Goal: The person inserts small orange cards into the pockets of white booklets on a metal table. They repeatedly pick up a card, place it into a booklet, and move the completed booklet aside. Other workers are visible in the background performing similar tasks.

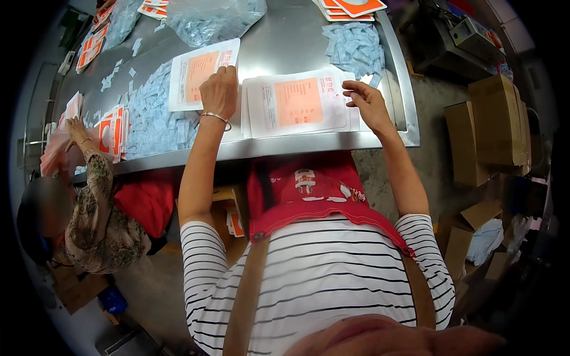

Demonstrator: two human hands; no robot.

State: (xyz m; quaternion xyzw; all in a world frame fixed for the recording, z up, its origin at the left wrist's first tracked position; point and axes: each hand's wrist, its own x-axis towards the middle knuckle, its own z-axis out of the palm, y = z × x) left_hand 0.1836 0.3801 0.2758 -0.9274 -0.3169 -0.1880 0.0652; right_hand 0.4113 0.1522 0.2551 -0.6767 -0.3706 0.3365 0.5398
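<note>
My left hand is closed at the right edge of a flat white packaging pouch with an orange panel. This pouch is tilted and overlaps a large heap of small pale-blue sachets. To its right, a stack of similar white-and-orange pouches lies flat near the table's front edge. My right hand is at the right end of this stack, its fingers apart and slightly bent, with nothing visible in them. Whether its fingertips touch the top pouch, I cannot tell.
On the metal table are a clear bag of sachets, a smaller sachet pile and more orange pouches. A co-worker sits at left, a hand on pouches. Cardboard boxes stand on the floor at right.
</note>
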